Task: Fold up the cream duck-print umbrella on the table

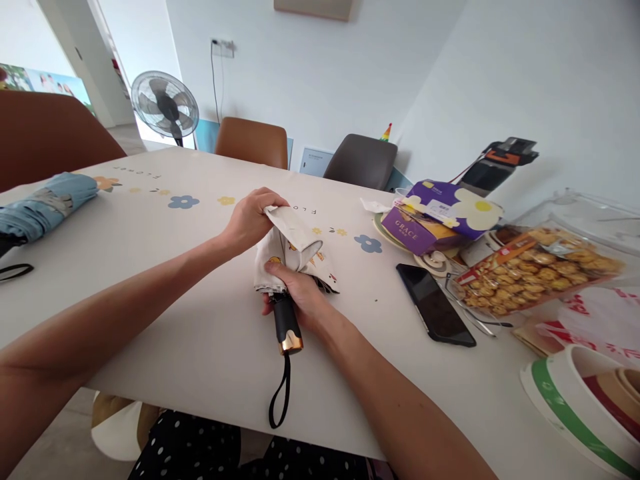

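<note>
A folded white umbrella [293, 250] with small printed figures lies over the table in front of me. My right hand [300, 293] is wrapped round it just above its black handle [287, 325], which has a gold band and a black wrist loop hanging over the table edge. My left hand [253, 217] pinches the white fabric at the umbrella's far end, with a flap of cloth folded over.
A folded blue umbrella [43, 210] lies at the far left. A black phone [435, 305] lies to the right, beside a purple package [440, 215], a bag of snacks [530, 270] and stacked bowls [590, 400]. Chairs [253, 142] and a fan [165, 107] stand behind the table [200, 333].
</note>
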Available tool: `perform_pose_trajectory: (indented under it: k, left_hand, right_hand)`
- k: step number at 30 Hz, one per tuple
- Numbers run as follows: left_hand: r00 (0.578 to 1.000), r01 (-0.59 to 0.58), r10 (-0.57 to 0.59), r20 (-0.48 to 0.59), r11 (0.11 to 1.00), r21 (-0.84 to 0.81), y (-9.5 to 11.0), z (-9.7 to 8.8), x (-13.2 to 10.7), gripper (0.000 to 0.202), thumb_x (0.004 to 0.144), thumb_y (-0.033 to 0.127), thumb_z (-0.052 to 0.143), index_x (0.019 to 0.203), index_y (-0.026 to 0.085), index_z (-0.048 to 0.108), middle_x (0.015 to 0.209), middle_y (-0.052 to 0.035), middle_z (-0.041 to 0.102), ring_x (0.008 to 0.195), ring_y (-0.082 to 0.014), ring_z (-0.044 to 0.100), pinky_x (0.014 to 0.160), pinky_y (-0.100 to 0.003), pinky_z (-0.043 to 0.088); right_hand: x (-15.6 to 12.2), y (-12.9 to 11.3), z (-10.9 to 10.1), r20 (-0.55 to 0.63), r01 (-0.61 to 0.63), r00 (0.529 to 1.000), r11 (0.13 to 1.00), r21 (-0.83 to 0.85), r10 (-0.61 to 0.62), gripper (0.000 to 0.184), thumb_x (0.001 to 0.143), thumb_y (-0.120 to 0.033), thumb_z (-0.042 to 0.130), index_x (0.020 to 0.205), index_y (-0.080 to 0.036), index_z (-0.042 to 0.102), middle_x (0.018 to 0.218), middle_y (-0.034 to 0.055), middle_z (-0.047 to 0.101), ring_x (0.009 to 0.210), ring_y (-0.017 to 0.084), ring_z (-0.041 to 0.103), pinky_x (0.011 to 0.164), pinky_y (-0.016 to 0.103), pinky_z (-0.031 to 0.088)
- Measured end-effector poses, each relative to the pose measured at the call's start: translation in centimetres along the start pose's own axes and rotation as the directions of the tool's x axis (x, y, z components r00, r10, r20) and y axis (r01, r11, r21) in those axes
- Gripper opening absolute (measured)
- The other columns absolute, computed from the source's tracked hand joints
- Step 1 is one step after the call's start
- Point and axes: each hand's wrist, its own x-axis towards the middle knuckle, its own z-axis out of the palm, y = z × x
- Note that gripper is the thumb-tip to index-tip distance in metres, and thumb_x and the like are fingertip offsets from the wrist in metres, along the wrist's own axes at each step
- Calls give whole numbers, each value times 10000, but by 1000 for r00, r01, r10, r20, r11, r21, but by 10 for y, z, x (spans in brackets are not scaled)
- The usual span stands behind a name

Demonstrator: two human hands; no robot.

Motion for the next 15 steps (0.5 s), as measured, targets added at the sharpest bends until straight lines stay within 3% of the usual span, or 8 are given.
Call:
perform_pose_trajectory:
  k: [15]
  left_hand:
    - [1000,-2,-4,23,972,233,-1,-1,-5,126,763,184,541,840,215,636,1020,-42,603,962,-193,530,764,-321,427]
  right_hand:
    - [-2,-2,2,-13,-15,1000,1000,5,15,305,699,-361,678,824,-108,562,610,28,549,488,143,549,403,304,537]
